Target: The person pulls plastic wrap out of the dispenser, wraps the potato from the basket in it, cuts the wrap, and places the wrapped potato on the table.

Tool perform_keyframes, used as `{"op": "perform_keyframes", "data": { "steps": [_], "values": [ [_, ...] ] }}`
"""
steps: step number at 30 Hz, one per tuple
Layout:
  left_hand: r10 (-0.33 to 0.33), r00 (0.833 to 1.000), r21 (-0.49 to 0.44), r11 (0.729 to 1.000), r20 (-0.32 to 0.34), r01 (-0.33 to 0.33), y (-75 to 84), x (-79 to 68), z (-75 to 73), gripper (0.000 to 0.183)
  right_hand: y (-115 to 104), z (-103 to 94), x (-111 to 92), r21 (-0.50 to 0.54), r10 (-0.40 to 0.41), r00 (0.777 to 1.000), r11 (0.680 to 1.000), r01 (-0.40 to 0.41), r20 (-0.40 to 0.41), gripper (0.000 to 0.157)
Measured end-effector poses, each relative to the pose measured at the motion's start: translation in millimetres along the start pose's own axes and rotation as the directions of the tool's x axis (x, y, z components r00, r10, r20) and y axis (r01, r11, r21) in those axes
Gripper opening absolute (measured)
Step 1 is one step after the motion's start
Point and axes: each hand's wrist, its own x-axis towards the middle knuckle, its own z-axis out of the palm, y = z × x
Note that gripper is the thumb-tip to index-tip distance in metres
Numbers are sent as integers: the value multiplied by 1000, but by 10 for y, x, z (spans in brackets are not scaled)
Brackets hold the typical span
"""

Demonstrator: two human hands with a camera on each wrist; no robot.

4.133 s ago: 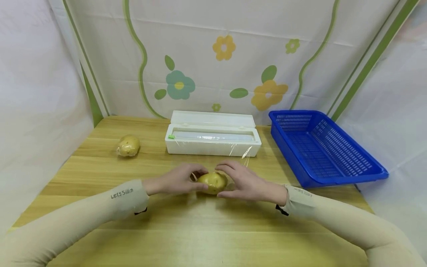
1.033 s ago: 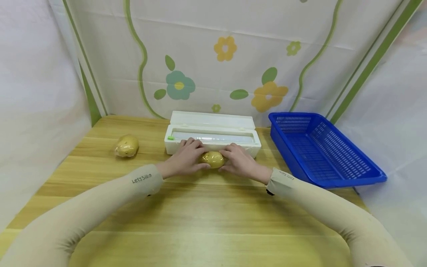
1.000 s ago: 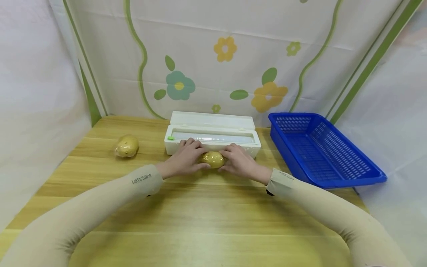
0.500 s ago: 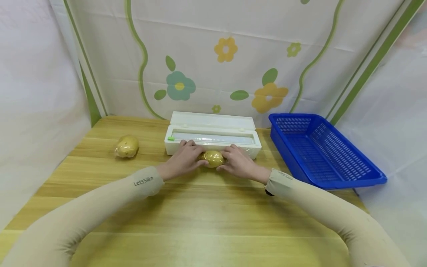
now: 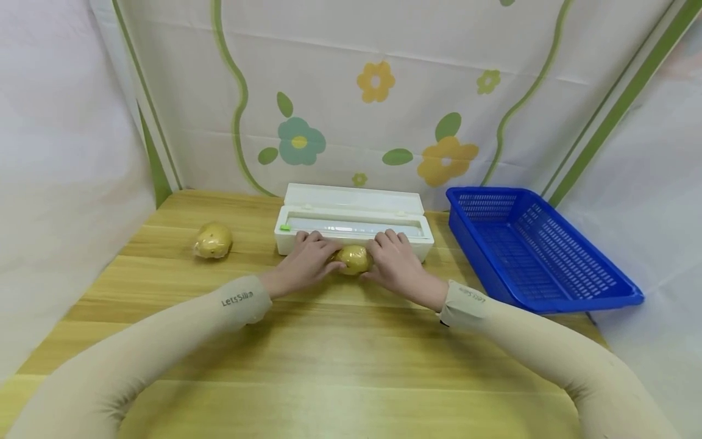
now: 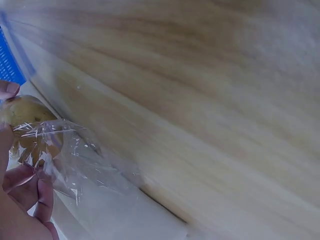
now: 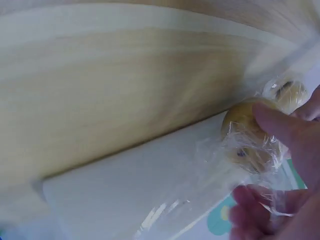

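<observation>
A potato (image 5: pixel 353 260) partly covered in clear plastic wrap (image 6: pixel 82 157) is held against the front of a white cling film box (image 5: pixel 356 239). My left hand (image 5: pixel 304 262) grips its left end, the thumb along the near side. My right hand (image 5: pixel 396 262) holds the right end; the right wrist view shows its thumb on the potato (image 7: pixel 242 117) and its fingers curled by the bunched film. Loose film trails over the box front in both wrist views. The box lid (image 5: pixel 353 198) stands open behind a roll of film (image 5: pixel 351 227). The potato's underside is hidden.
Another potato (image 5: pixel 212 239), wrapped in film, lies at the left of the wooden table (image 5: pixel 329 360). A blue plastic basket (image 5: pixel 540 250) stands at the right. A green slider (image 5: pixel 284 227) sits at the box's left end. A flowered curtain hangs behind.
Since the earliest frame, both hands have moved the potato away from me to the box front. In the last half second, my right hand's fingers have shifted up toward the box rim.
</observation>
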Motion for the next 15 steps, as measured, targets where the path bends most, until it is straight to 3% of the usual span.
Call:
{"op": "perform_keyframes", "data": {
  "steps": [3, 6, 10, 15],
  "values": [
    [-3, 1000, 9, 1000, -2, 3, 5, 15, -18, 41, -10, -29, 3, -78, -107, 990, 992, 100, -96, 57],
    [-3, 1000, 23, 1000, 8, 3, 13, 36, -39, 42, -16, -35, 5, -122, -162, 979, 982, 147, -122, 56],
    [-14, 999, 15, 1000, 32, 14, 31, 64, -47, 43, -17, -23, -7, -57, -111, 991, 993, 107, -72, 56],
    [-82, 995, -30, 996, 56, 84, 51, 60, -39, 50, 4, 14, -24, 25, -79, 997, 997, 80, -17, 52]
  ]
}}
